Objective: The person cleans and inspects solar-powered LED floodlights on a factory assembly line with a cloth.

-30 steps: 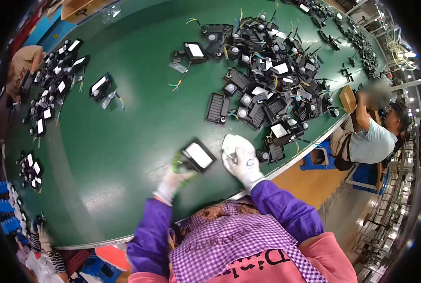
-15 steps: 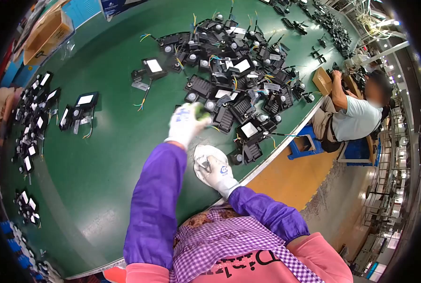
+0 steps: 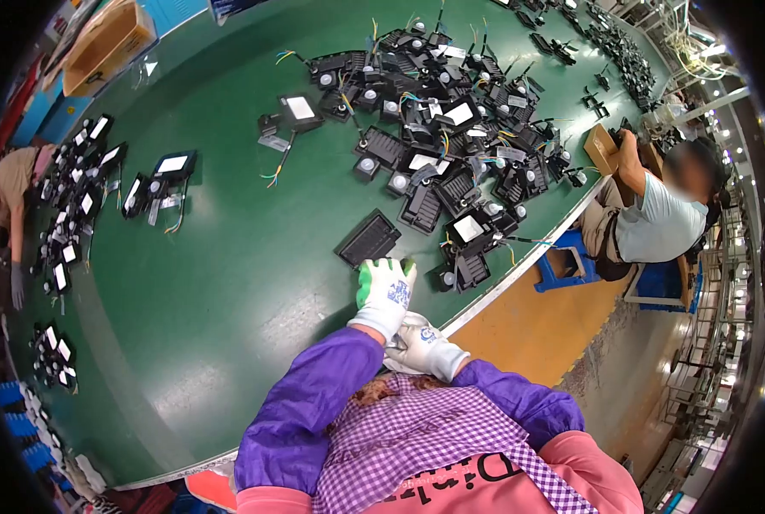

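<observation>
My left hand (image 3: 386, 293), in a white glove with green fingertips, is closed on the near edge of a black floodlight (image 3: 368, 240). The lamp's dark, flat housing points away from me; its near end is hidden under the glove. Just below, my right hand (image 3: 428, 346), also gloved, is closed on a white cloth (image 3: 394, 358) and partly covered by my left wrist. Most of the cloth is out of sight. To the right lies a large heap of floodlights (image 3: 423, 208) with round white sensors and coloured wires.
A single floodlight (image 3: 298, 110) lies beyond my hands. More lamps (image 3: 70, 223) are grouped along the left side of the green table (image 3: 228, 300). A co-worker (image 3: 657, 214) sits at the right beside a cardboard box (image 3: 601, 149); another person (image 3: 14, 188) leans in at far left.
My left hand has come back from the heap's edge toward me with a floodlight. My right hand and the cloth have drawn nearer my body, under the left wrist.
</observation>
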Demonstrator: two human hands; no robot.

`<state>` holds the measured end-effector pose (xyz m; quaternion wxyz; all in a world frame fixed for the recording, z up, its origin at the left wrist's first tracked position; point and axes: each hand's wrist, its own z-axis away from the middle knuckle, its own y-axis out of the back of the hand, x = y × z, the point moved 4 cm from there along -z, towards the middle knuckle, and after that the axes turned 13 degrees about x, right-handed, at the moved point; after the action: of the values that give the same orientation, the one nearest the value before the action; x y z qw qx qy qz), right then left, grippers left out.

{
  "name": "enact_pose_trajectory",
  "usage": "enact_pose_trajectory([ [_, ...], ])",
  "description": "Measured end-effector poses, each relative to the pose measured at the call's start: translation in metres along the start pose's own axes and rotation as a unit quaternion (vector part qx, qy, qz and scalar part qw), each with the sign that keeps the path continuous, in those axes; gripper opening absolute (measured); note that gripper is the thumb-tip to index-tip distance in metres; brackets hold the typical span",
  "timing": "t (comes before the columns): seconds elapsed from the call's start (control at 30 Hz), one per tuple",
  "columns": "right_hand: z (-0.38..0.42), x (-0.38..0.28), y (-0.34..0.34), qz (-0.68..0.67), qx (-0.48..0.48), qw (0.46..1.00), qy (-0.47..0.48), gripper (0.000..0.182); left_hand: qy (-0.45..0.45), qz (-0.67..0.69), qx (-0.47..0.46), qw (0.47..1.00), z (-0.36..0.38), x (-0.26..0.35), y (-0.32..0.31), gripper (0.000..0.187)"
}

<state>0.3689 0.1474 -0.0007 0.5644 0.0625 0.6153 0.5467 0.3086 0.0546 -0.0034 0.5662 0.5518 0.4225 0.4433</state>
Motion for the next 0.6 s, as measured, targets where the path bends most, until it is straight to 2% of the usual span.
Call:
enact_pose_trajectory([
  [0.03, 0.004, 0.004, -0.001, -0.009, -0.052, 0.995, -0.09, 0.039, 0.003, 0.0, -0.003, 1.0, -0.001, 0.003, -0.001, 0.043],
  [0.13, 0.001, -0.011, 0.019, 0.035, -0.08, 0.99, -0.115, 0.042, 0.011, -0.009, -0.022, 1.0, -0.016, 0.001, -0.002, 0.038],
  [0.2, 0.006, -0.008, 0.02, -0.012, -0.117, 0.982, -0.145, 0.048, 0.007, -0.026, -0.05, 0.998, -0.025, -0.001, 0.001, 0.033],
  [0.23, 0.01, -0.002, 0.018, -0.032, -0.124, 0.98, -0.151, 0.048, 0.008, -0.003, -0.019, 1.0, -0.025, -0.006, 0.005, 0.027],
  [0.27, 0.013, 0.006, 0.015, -0.052, -0.133, 0.978, -0.155, 0.048, 0.018, 0.067, 0.005, 0.998, -0.024, -0.012, 0.009, 0.029],
  [0.3, 0.015, 0.017, 0.009, -0.123, -0.112, 0.976, -0.138, 0.04, 0.026, 0.135, 0.027, 0.99, -0.018, -0.022, 0.031, 0.031],
  [0.33, 0.017, 0.021, 0.012, -0.174, -0.101, 0.964, -0.176, 0.032, 0.032, 0.203, 0.043, 0.978, -0.01, -0.032, 0.041, 0.033],
  [0.37, 0.018, 0.021, 0.018, -0.228, -0.069, 0.95, -0.2, 0.031, 0.073, 0.34, 0.086, 0.934, -0.004, -0.046, 0.04, 0.045],
  [0.4, 0.018, 0.018, 0.026, -0.279, -0.034, 0.933, -0.223, 0.029, 0.1, 0.484, 0.14, 0.858, 0.006, -0.06, 0.056, 0.037],
  [0.43, 0.015, 0.026, 0.024, -0.275, -0.003, 0.923, -0.27, 0.035, 0.171, 0.645, 0.114, 0.736, 0.014, -0.074, 0.045, 0.032],
  [0.47, 0.012, 0.034, 0.034, -0.164, 0.025, 0.95, -0.264, 0.044, 0.234, 0.775, 0.082, 0.582, 0.025, -0.086, 0.032, 0.027],
  [0.53, 0.0, 0.073, 0.008, -0.196, 0.077, 0.951, -0.227, 0.053, 0.377, 0.876, 0.079, 0.29, 0.059, -0.101, 0.011, 0.02],
  [0.57, -0.006, 0.045, 0.034, -0.154, 0.089, 0.949, -0.261, 0.054, 0.339, 0.848, 0.066, 0.403, 0.075, -0.112, -0.017, 0.019],
  [0.6, -0.012, 0.033, 0.043, -0.149, 0.114, 0.945, -0.267, 0.054, 0.346, 0.843, 0.085, 0.402, 0.088, -0.114, -0.022, 0.02],
])
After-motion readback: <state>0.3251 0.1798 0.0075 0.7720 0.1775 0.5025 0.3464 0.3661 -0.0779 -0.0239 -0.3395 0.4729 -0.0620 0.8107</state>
